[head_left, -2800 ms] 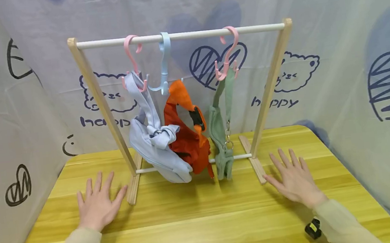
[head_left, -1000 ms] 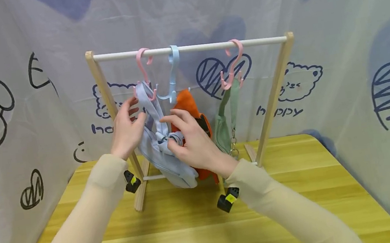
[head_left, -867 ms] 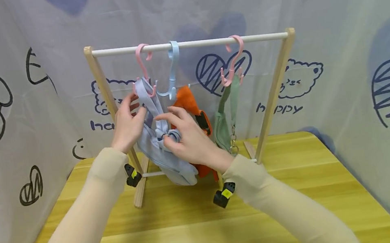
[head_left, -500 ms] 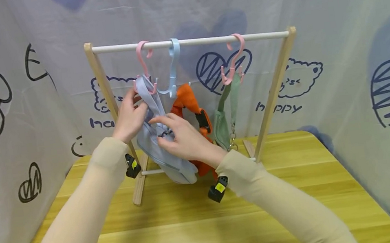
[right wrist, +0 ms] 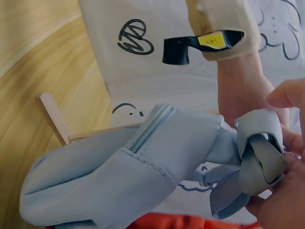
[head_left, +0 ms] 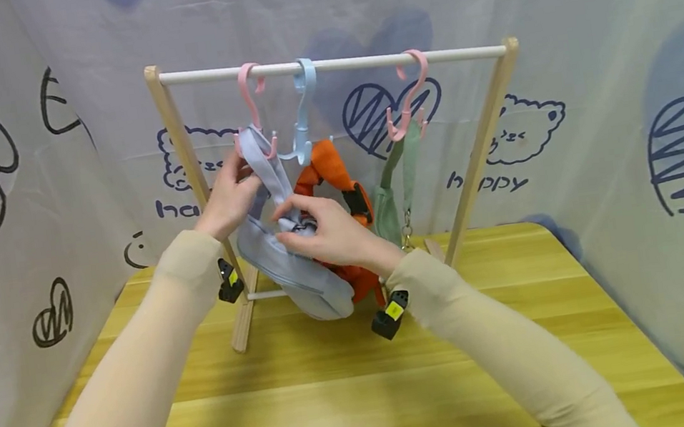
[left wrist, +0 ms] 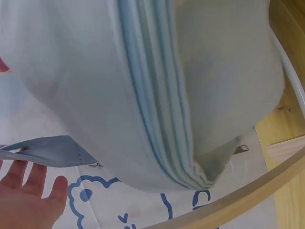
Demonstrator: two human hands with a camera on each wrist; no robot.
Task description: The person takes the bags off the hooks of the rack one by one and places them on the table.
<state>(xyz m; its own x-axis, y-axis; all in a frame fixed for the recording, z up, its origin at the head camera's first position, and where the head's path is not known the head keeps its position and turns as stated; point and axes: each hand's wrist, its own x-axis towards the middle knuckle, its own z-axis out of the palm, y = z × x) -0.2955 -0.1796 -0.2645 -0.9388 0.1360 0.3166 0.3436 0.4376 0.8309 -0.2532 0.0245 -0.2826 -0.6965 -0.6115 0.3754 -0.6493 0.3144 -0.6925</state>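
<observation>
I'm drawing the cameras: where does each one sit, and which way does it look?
Head: worn on the head, looking forward and down at a light-blue bag on a rack; both sleeves, left hand and right hand show.
Left wrist: worn there, facing the bag close up; the left hand's fingers show.
Right wrist: worn there, facing the bag's knotted strap and the left arm; part of the right hand shows.
Head and right wrist share the left wrist's black camera.

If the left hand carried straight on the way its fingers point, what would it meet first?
The left hand would most likely meet the strap of the pale blue bag, just below its pink hook; depth there is unclear, and the two may already touch.
</observation>
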